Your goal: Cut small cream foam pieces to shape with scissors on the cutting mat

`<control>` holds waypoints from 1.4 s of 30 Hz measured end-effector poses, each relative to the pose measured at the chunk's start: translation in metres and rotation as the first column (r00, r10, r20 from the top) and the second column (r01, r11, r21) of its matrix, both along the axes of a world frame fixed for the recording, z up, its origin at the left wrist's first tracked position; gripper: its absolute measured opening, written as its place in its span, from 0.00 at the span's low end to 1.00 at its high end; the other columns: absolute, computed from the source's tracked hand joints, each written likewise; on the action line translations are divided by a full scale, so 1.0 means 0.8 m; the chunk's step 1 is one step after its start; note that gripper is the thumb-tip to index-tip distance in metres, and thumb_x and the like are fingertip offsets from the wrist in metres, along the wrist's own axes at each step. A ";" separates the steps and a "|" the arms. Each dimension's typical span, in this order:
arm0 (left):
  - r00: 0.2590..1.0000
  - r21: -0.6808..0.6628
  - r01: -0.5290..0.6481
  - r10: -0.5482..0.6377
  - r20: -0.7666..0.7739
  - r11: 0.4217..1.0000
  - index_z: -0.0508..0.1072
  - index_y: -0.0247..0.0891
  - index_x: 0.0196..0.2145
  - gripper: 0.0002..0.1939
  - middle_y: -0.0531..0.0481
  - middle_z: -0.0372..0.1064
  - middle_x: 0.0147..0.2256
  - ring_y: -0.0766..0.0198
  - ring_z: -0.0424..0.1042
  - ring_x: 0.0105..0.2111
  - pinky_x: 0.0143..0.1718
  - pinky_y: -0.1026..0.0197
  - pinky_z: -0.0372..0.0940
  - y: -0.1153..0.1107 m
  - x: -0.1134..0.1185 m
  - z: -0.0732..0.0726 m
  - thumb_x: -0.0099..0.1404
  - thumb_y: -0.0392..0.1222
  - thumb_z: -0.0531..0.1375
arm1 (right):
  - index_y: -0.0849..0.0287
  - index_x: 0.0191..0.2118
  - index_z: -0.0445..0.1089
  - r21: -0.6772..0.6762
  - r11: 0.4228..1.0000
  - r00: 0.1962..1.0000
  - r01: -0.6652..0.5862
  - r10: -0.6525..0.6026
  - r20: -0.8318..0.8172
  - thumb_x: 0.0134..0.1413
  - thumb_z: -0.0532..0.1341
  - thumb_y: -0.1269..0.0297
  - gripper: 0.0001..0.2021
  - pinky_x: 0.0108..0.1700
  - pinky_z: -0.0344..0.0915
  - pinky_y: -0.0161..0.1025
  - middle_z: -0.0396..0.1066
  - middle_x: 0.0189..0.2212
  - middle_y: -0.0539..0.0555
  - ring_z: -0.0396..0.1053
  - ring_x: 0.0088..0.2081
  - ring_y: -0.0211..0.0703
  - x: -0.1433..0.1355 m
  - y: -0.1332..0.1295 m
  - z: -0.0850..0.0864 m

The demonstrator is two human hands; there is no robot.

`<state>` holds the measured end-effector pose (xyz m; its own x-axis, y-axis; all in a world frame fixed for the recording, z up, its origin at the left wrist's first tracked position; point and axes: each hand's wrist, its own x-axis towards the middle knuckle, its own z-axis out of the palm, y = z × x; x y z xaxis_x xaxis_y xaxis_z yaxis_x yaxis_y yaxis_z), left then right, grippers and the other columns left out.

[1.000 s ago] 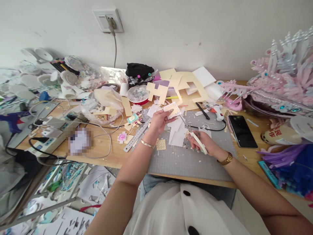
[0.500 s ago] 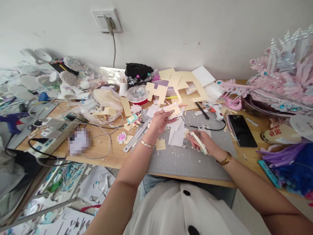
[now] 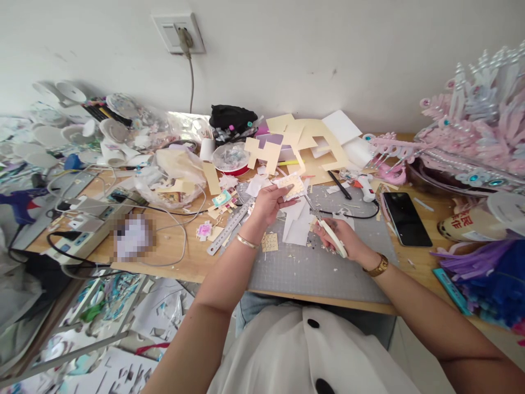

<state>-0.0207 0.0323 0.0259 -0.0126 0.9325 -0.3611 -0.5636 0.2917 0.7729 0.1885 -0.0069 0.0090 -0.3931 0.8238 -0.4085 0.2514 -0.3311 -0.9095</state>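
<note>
Pinched in the fingers of my left hand (image 3: 270,202) is a small cream paper piece with a scalloped white edge (image 3: 293,187). My right hand (image 3: 337,236) is closed round the white handles of a pair of scissors (image 3: 333,235). The scissor blades point up and left and reach the right edge of the paper piece. Below the hands lies a grey cutting mat (image 3: 311,273) with white paper sheets (image 3: 296,227) on it. A cream square with a cracked-looking pattern (image 3: 269,242) rests near my left wrist.
A metal ruler (image 3: 229,227) lies left of my left hand. Cream card offcuts (image 3: 303,139) are piled at the back. To the right are a glue gun (image 3: 366,187), a phone (image 3: 407,219) and a drink cup (image 3: 463,221). A power strip (image 3: 94,224) with cables sits left.
Both hands stay in almost the same place. The paper piece has tilted slightly against the scissor blades.
</note>
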 end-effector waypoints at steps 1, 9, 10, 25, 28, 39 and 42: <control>1.000 0.004 0.002 -0.002 0.001 1.000 0.76 0.31 0.31 0.07 0.48 0.77 0.30 0.62 0.78 0.33 0.53 0.48 0.71 0.000 0.000 0.000 0.53 0.33 0.69 | 0.56 0.26 0.63 -0.003 1.000 1.000 0.000 0.000 0.000 0.42 0.67 0.46 0.19 0.15 0.53 0.30 0.61 0.12 0.43 0.55 0.13 0.31 0.000 0.000 -0.001; 1.000 0.029 0.010 -0.010 -0.006 1.000 0.77 0.31 0.31 0.07 0.47 0.77 0.31 0.63 0.77 0.32 0.51 0.49 0.72 0.001 0.000 0.000 0.53 0.32 0.68 | 0.56 0.27 0.63 -0.041 0.999 1.000 0.011 -0.012 -0.014 0.40 0.68 0.45 0.20 0.14 0.53 0.30 0.63 0.12 0.44 0.57 0.13 0.31 0.004 0.001 -0.009; 1.000 0.026 0.010 -0.010 -0.010 1.000 0.77 0.31 0.31 0.07 0.46 0.77 0.32 0.63 0.77 0.32 0.51 0.49 0.72 0.001 0.000 0.001 0.53 0.32 0.68 | 0.56 0.27 0.64 -0.046 0.999 1.000 0.011 -0.012 -0.016 0.40 0.68 0.45 0.21 0.14 0.52 0.30 0.63 0.13 0.44 0.57 0.13 0.31 0.004 0.001 -0.009; 1.000 0.045 0.010 -0.010 0.001 0.999 0.77 0.32 0.35 0.09 0.47 0.78 0.34 0.63 0.78 0.33 0.52 0.47 0.71 0.002 -0.002 -0.003 0.54 0.34 0.68 | 0.57 0.26 0.62 0.056 0.994 0.995 -0.096 0.095 0.033 0.47 0.66 0.43 0.21 0.16 0.56 0.29 0.64 0.15 0.45 0.59 0.15 0.32 0.012 0.000 -0.002; 1.000 0.039 0.022 -0.022 -0.001 0.999 0.77 0.31 0.34 0.09 0.46 0.78 0.34 0.63 0.77 0.32 0.52 0.47 0.71 0.001 -0.001 -0.001 0.53 0.35 0.69 | 0.56 0.25 0.61 0.017 0.998 0.998 -0.061 0.061 0.024 0.43 0.68 0.44 0.22 0.15 0.54 0.29 0.63 0.14 0.45 0.59 0.15 0.32 0.008 0.000 0.000; 0.999 0.064 0.039 -0.039 -0.007 0.997 0.77 0.30 0.31 0.10 0.47 0.77 0.31 0.65 0.76 0.32 0.51 0.49 0.72 0.000 0.001 -0.001 0.51 0.36 0.71 | 0.56 0.25 0.62 -0.042 0.999 1.000 -0.011 0.010 -0.026 0.41 0.69 0.53 0.17 0.15 0.53 0.29 0.63 0.13 0.44 0.58 0.14 0.31 0.006 0.000 -0.001; 0.999 0.062 0.042 -0.042 -0.005 0.997 0.77 0.30 0.31 0.11 0.47 0.77 0.31 0.64 0.76 0.32 0.51 0.48 0.72 0.000 0.001 -0.001 0.50 0.36 0.71 | 0.56 0.25 0.62 -0.041 0.999 0.999 -0.017 0.015 -0.051 0.41 0.68 0.53 0.17 0.15 0.53 0.29 0.63 0.13 0.44 0.57 0.14 0.31 0.007 0.001 -0.004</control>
<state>-0.0196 0.0321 0.0253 0.0257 0.9529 -0.3023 -0.5488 0.2662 0.7924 0.1943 -0.0059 0.0054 -0.4270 0.7998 -0.4219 0.2112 -0.3655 -0.9066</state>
